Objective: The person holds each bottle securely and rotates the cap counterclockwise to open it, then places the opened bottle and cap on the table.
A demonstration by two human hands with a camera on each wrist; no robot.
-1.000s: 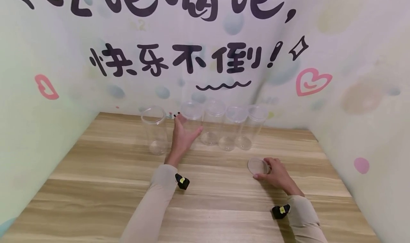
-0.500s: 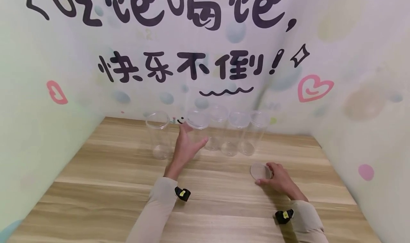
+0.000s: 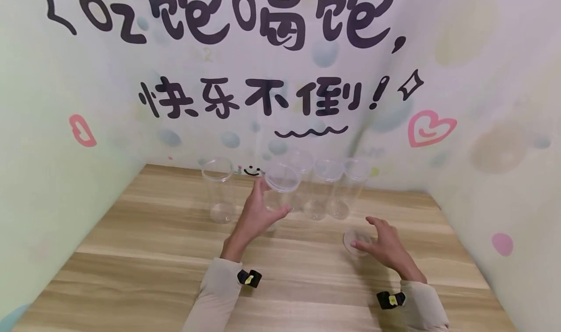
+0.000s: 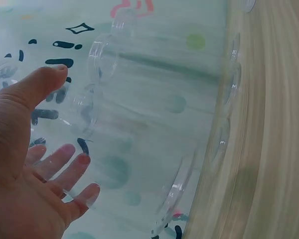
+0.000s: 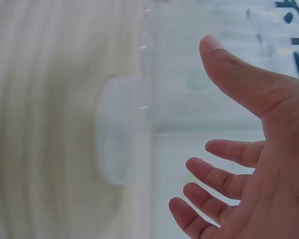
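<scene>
The left hand (image 3: 258, 212) gripped one clear cylindrical jar (image 3: 280, 188); its fingers curled around the far side, and its thumb lay across the near side. The right hand (image 3: 387, 242) was unclosed, with thumb and fingers spread apart, and held nothing. It was just above a translucent round disc (image 3: 357, 235) on the counter (image 3: 144, 273). In the head view the right thumb overlapped the disc; the right wrist view showed the hand and disc apart. That view was blurred at the disc, so rim detail could not be made out.

The hand hid most of the gripped jar's lower body. Whether its base touched the counter could not be told. Its long axis ran close to vertical, round end up; a slight tilt could not be ruled out. Whether that end was capped could not be determined.

Four similar jars stood upright toward the rear: a left-hand jar (image 3: 220, 191), well apart from a group of three comprising a rear jar (image 3: 302, 169), a middle jar (image 3: 322, 191) and a right-end jar (image 3: 348, 191). The group overlapped in view, partly obscuring individual outlines. The counter and the printed backdrop (image 3: 280, 64) showed through the transparent walls. The backdrop lettering was cut off at the top edge.
</scene>
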